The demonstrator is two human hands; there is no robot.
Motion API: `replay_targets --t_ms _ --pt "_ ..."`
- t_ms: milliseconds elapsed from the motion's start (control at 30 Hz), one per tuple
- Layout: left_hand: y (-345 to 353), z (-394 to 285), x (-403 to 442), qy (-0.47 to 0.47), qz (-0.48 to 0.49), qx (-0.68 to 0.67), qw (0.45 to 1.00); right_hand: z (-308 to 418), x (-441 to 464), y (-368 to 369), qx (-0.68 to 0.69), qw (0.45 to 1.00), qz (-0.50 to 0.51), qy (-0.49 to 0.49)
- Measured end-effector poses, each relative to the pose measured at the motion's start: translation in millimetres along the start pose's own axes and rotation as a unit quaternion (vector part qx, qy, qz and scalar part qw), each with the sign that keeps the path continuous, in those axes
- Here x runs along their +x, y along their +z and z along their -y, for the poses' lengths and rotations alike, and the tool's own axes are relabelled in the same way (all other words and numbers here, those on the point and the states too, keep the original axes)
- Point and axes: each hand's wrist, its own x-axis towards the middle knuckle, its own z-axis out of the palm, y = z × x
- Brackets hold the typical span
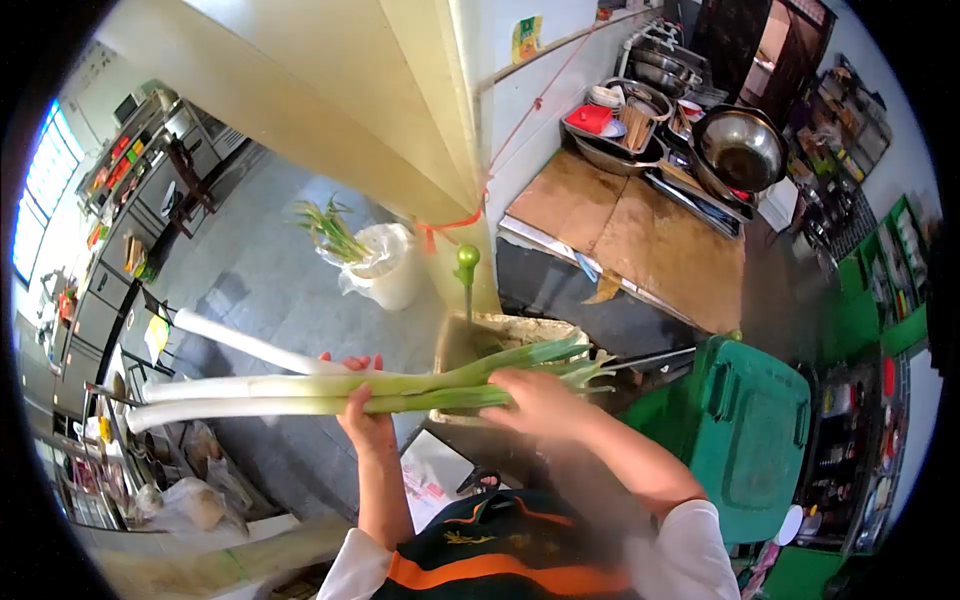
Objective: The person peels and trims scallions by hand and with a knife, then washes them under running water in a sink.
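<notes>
Green-and-white leeks (430, 384) are held roughly level, centre-left of frame — stems (230, 388) gripped by the left hand (368, 420), leafy ends (555, 350) by the right hand (530, 402) — presumably so the length won't sag.

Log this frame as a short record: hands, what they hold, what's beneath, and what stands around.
Item: long leeks, three white stalks visible, white ends toward the person's left
Left hand: holds the leeks around mid-length
Right hand: on the green leaf part; how firmly it grips is unclear
Beneath: pale container, partly covered by the leeks
Beyond: white bucket with green leaves
Right side: green lidded bin
</notes>
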Motion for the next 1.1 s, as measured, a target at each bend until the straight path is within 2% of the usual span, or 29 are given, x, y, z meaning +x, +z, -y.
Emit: replay_targets --t_ms 100,133,167,233,267,300,367,400,433,500,567,633,667,733,767,833,867,900,967,1100 --pt "-4.1 10.4 3.2 0.021 0.025 0.071 0.997 -1.2 24.1 10.8 0.013 0.998 0.05 -0.023" --pt "-0.9 13.3 3.4 0.039 0.009 0.102 0.994 2.0 30.2 15.1 -0.067 0.997 0.045 -0.018" --pt "-5.3 18.3 6.0 0.041 0.008 0.1 0.994 2.5 35.3 14.8 -0.068 0.996 0.046 -0.02" --pt "-15.9 30.7 7.1 0.113 0.026 0.185 0.976 13.3 45.0 5.7 -0.127 0.987 0.099 -0.007" --pt "-16.9 41.2 0.7 0.115 0.006 0.199 0.973 16.6 49.9 16.5 -0.167 0.983 0.051 -0.05" --pt "-26.0 49.8 0.2 0.115 0.006 0.2 0.973 28.9 54.0 22.1 -0.121 0.99 -0.015 -0.069" --pt "-62.3 87.1 2.4 0.16 0.009 0.238 0.958 59.6 60.2 -8.4 0.069 0.968 -0.179 -0.159" --pt "-100.3 98.3 10.7 0.191 0.021 0.423 0.885 66.7 59.9 -35.0 0.092 0.975 -0.166 -0.113" --pt "-103.7 91.7 16.1 0.195 0.018 0.423 0.885 66.2 61.0 -62.4 0.113 0.979 -0.156 -0.069" --pt "-103.8 69.3 21.3 0.189 -0.063 0.461 0.865 51.7 57.3 -93.5 0.085 0.977 -0.184 0.067" --pt "-112.6 39.1 24.1 0.186 -0.05 0.504 0.842 -6.5 56.0 -80.1 0.049 0.974 -0.2 0.097" --pt "-119.5 13.3 26.7 0.076 -0.022 0.384 0.92 -53.0 49.4 -58.7 0.007 0.972 -0.099 0.211" --pt "-114.5 1.9 29.1 0.078 -0.03 0.388 0.918 -91.3 45.9 -32.7 0.01 0.974 -0.093 0.205" --pt "-100.9 -22.2 29.4 0.095 -0.04 0.226 0.969 -150.4 30.4 25.9 -0.198 0.949 -0.231 0.084" --pt "-96.2 -32.9 27.7 0.095 -0.046 0.23 0.967 -147.8 25.7 32.6 -0.194 0.951 -0.226 0.081" --pt "-85.7 -50.1 26.6 0.097 -0.087 0.127 0.983 -135.6 22.9 34.5 -0.086 0.976 -0.188 0.07" --pt "-82.3 -57.0 23.4 0.087 -0.089 0.084 0.989 -124.7 24.2 36.0 0.06 0.979 -0.175 0.09" --pt "-78.5 -61.8 20.9 0.088 -0.092 0.085 0.988 -92.4 27.9 19.8 0.138 0.978 -0.132 0.084" --pt "-73.1 -68.0 16.2 0.103 -0.093 0.046 0.989 -74.0 29.8 21.9 0.12 0.989 -0.082 0.014" --pt "-76.3 -72.4 9.0 0.104 -0.071 -0.017 0.992 -44.8 33.2 24.4 0.067 0.984 -0.081 -0.144"
